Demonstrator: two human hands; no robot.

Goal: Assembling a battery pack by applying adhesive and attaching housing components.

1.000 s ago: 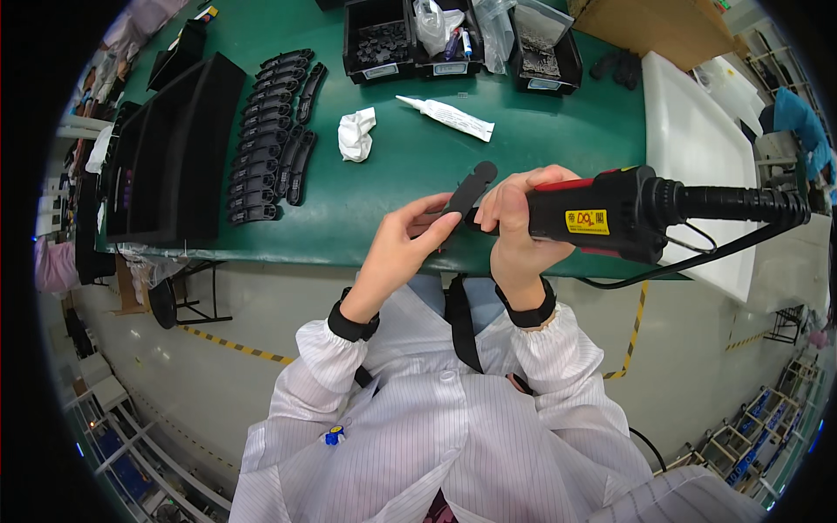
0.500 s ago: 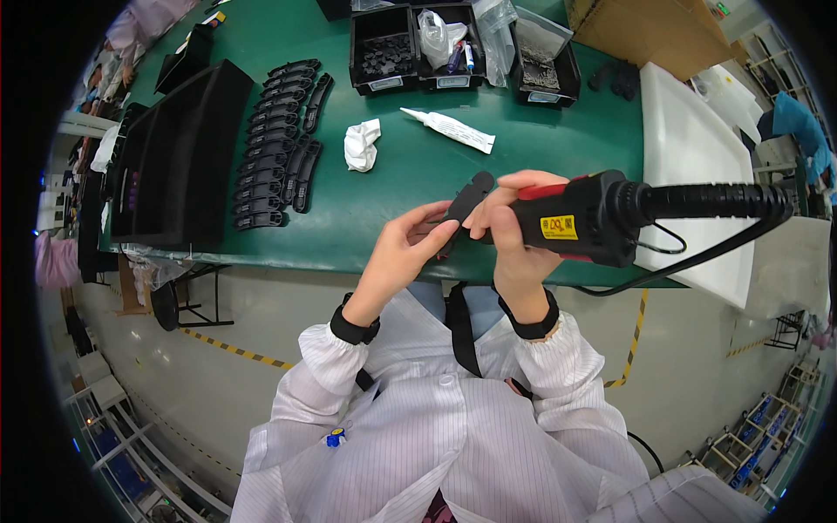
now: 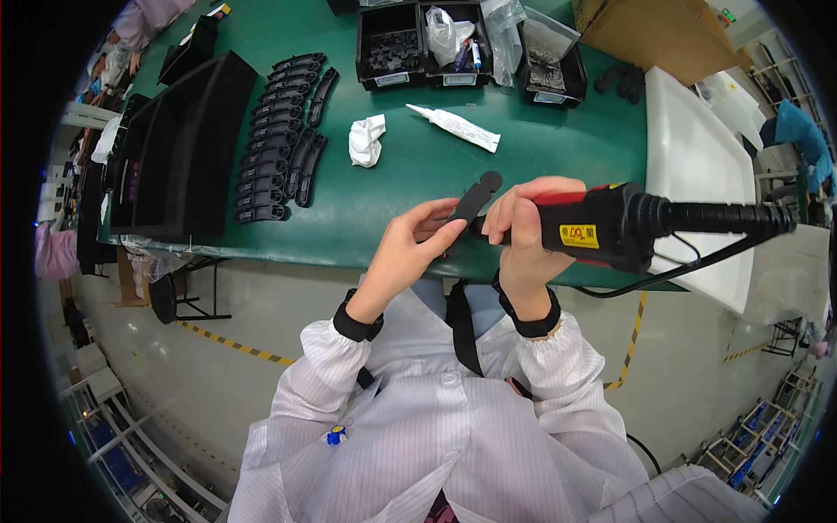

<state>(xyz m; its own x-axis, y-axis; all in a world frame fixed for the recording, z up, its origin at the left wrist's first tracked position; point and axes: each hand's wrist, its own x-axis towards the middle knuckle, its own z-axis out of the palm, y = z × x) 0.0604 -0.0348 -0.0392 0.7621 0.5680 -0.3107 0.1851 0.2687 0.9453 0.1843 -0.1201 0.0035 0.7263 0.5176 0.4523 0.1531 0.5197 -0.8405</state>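
My left hand (image 3: 404, 254) grips a long black plastic part (image 3: 476, 197) near the table's front edge, thumb on top and fingers behind it. The part slants up to the right and ends in a rounded tip. My right hand (image 3: 526, 248) is wrapped round a red and black electric screwdriver (image 3: 602, 225), held almost level with its nose pointing left. The nose is close beside the part; whether they touch I cannot tell. A black corrugated sleeve (image 3: 728, 216) runs off the screwdriver's back end to the right.
Rows of curved black parts (image 3: 268, 148) lie at left beside a black compartment box (image 3: 179, 152). Ahead are a crumpled white tissue (image 3: 366, 141), a white tube (image 3: 455, 128) and bins of small parts (image 3: 392, 80). A white tray (image 3: 697, 166) and a cardboard box (image 3: 658, 39) stand at right.
My right hand and the screwdriver have shifted a little to the right, and its nose has drawn back along the part. My left hand keeps its hold. The whole view has shifted slightly.
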